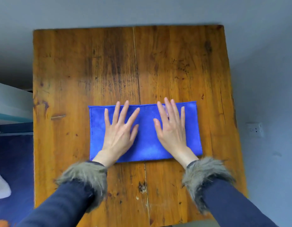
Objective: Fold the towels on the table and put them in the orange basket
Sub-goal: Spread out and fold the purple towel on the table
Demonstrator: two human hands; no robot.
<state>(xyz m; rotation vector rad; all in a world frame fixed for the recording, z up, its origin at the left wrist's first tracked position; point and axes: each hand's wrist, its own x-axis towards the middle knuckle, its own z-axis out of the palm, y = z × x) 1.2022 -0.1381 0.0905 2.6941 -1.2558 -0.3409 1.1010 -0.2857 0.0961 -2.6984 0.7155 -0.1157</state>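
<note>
Both palms flat, nothing gripped: my left hand (pixel 120 130) and right hand (pixel 172 128) lie spread on the blue towel (pixel 146 143), fingers straight & fanned apart, pressing down. Left sits on the towel's left half, right on the right half, w/ a strip of bare cloth between the thumbs. Fingertips of both reach the towel's far edge, a couple poking just past it onto wood. Towel's a flat rectangle, long side running left-right, lying in the near-middle part of the wooden table (pixel 92 63), edges fairly square to it; whether it's doubled over I can't tell for sure. A seam (pixel 136 66) runs down the tabletop front to back, passing under the towel btw my hands. Fur cuffs (pixel 86 179) on dark sleeves (pixel 60 208) sit at the towel's near edge. Bit of orange (pixel 1 223) at bottom-left corner, on the floor side, too cropped to say what it is. Wall socket (pixel 255 129) off to the right.
</note>
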